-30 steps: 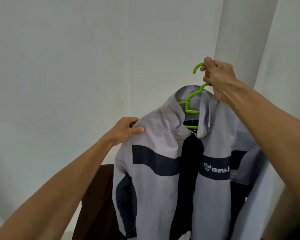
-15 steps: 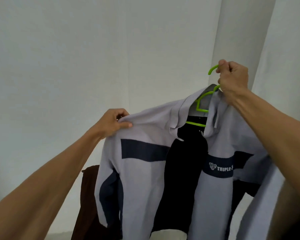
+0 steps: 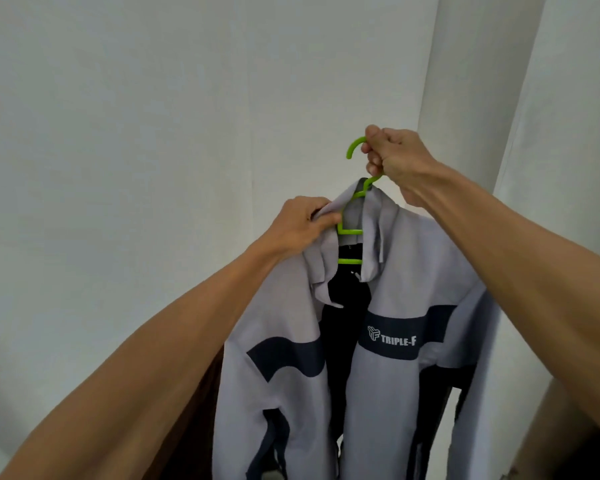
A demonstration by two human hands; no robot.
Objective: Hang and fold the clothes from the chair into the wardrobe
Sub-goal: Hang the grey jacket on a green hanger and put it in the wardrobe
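Wondering where the grey jacket (image 3: 413,278) with the navy stripes is, and what each hand's doing with it, anyone? (first poster)

It's up in the air in front of a plain white wall (image 3: 153,133), draped on a bright green hanger (image 3: 351,232). The front hangs open with dark lining showing. Right hand (image 3: 399,164) is wrapped in a fist round the hanger's neck just under the hook, so it's carrying the lot. Left hand (image 3: 302,226) pinches the collar fabric on the left of the view, right beside the hanger's shoulder. (second poster)

Anything else around? (first poster)

Something dark brown (image 3: 194,445) low down beside the left forearm, can't tell what it is. White upright panel (image 3: 471,81) behind the right hand. Chest stripe reads TRIPLE-F. (second poster)
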